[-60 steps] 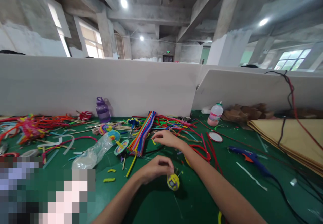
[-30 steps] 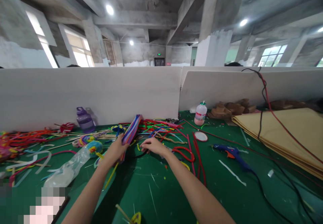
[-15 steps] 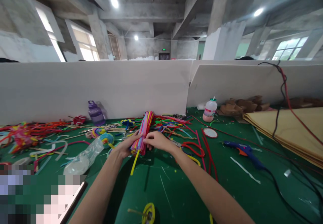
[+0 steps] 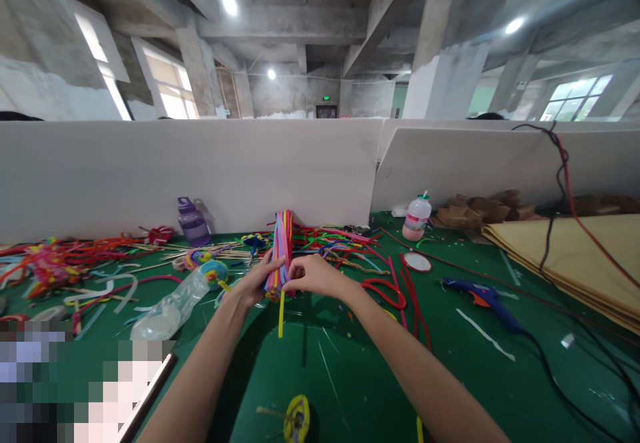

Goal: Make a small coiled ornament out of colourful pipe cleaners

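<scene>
My left hand [image 4: 254, 283] is wrapped round a thick bundle of colourful pipe cleaners [image 4: 283, 236], pink, purple, blue, red and yellow, held nearly upright above the table. From its lower end one yellow pipe cleaner [image 4: 281, 320] sticks out toward me. My right hand [image 4: 316, 275] is at the bundle's lower right side, with thumb and forefinger pinched together beside the yellow stem. Exactly what lies between those fingertips is too small to make out. Red-handled scissors [image 4: 385, 291] lie right of my right hand, their blades partly hidden behind it.
A blue glue gun [image 4: 480, 296] with its cord lies at right. A purple bottle [image 4: 193, 222] and a pink-labelled bottle [image 4: 417, 218] stand by the white partition [image 4: 280, 170]. Loose pipe cleaners [image 4: 110, 250] spread at left. Nearest me is a yellow round piece [image 4: 298, 418].
The bundle has swung more upright and shifted slightly left and up. Its yellow stem now points almost straight down. My right fingertips have moved slightly along with the bundle.
</scene>
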### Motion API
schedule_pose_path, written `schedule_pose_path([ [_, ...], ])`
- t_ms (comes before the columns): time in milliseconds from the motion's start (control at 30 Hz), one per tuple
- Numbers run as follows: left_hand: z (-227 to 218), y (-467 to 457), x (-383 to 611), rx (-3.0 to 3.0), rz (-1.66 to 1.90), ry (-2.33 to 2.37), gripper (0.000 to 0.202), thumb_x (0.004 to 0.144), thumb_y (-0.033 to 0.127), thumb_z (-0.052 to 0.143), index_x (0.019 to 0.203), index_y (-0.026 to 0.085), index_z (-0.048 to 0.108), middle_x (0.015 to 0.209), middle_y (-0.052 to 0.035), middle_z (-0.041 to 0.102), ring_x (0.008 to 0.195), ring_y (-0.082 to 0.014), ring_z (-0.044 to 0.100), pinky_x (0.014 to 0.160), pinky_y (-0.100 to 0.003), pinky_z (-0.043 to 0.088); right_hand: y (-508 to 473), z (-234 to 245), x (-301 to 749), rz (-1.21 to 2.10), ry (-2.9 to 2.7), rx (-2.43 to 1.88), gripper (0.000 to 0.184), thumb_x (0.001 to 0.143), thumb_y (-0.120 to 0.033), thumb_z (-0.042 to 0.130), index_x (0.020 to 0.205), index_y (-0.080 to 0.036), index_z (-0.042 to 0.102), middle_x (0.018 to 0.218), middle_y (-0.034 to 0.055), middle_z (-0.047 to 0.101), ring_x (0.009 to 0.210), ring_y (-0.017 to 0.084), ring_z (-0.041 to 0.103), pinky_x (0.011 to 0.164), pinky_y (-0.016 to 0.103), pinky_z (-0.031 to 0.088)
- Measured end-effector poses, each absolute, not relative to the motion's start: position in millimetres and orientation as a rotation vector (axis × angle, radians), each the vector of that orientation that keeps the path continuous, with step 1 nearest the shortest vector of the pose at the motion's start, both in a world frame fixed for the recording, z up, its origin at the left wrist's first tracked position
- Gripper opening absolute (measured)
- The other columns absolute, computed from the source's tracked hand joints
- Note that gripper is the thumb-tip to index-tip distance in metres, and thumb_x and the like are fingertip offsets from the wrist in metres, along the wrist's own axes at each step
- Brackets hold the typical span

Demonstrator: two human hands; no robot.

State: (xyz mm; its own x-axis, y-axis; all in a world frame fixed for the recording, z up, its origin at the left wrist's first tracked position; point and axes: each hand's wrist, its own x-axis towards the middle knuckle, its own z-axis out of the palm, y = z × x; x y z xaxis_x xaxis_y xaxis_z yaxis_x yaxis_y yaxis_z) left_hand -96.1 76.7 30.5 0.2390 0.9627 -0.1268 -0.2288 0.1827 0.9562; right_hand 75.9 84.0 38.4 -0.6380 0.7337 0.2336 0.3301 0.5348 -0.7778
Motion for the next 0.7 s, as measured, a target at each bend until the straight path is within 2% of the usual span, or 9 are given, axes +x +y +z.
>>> schedule_pose_path([
  [100,30.5,77.2,-94.8,1.039,1.072,0.958,0.059,0.074,0.028,0.064,0.126,0.024,0.036,0.08,-0.0051,0.065,0.052,-0.0178,0.064,0.047,-0.032,0.055,89.7,33.3,76.8,1.16,-2.151,-0.847,0.015,0.071,-0.03,0.062,0.072,-0.016,0.057,0.061,-0.0018,0.06,0.048,0.009,0.055,0.048,0.019,0.04],
  [167,30.0,78.6,-93.0,1.038,1.132,0.997,0.063,0.073,0.028,0.066,0.127,0.025,0.035,0.08,-0.0046,0.065,0.053,-0.0173,0.064,0.048,-0.031,0.055,89.8,34.6,78.2,1.072,-2.165,-0.913,0.008,0.071,-0.022,0.058,0.067,-0.015,0.055,0.055,-0.0038,0.056,0.046,0.008,0.053,0.046,0.018,0.038],
  [267,28.1,81.8,-90.9,0.997,1.231,1.058,0.068,0.07,0.026,0.068,0.129,0.027,0.033,0.081,-0.0038,0.065,0.057,-0.0179,0.065,0.05,-0.031,0.055,83.2,46.5,81.7,0.876,-2.239,-0.984,0.01,0.069,-0.015,0.055,0.06,-0.016,0.05,0.05,-0.006,0.051,0.044,0.006,0.05,0.046,0.017,0.034],
  [433,28.9,83.3,-91.9,0.963,1.352,1.059,0.069,0.072,0.022,0.067,0.13,0.024,0.03,0.079,-0.0027,0.064,0.059,-0.0157,0.064,0.053,-0.027,0.054,53.3,93.0,94.7,0.895,-2.526,-0.861,0.006,0.067,-0.013,0.053,0.062,-0.016,0.053,0.053,-0.0058,0.053,0.044,0.007,0.05,0.045,0.017,0.033],
  [567,32.5,82.2,-97.9,0.962,1.326,1.052,0.064,0.072,0.024,0.066,0.128,0.024,0.035,0.082,-0.0046,0.064,0.06,-0.0157,0.064,0.053,-0.026,0.054,7.5,139.7,118.4,0.581,-2.769,-0.662,0.012,0.067,-0.01,0.054,0.06,-0.018,0.059,0.054,-0.0046,0.054,0.049,0.007,0.047,0.049,0.02,0.031],
  [700,33.1,82.8,-105.7,0.979,1.257,1.125,0.064,0.069,0.027,0.069,0.126,0.025,0.039,0.081,-0.0044,0.064,0.054,-0.015,0.061,0.048,-0.027,0.052,-52.7,167.9,154.1,0.268,-2.67,-0.911,0.015,0.075,-0.017,0.052,0.063,-0.019,0.061,0.062,-0.0005,0.061,0.058,0.011,0.052,0.055,0.023,0.032],
])
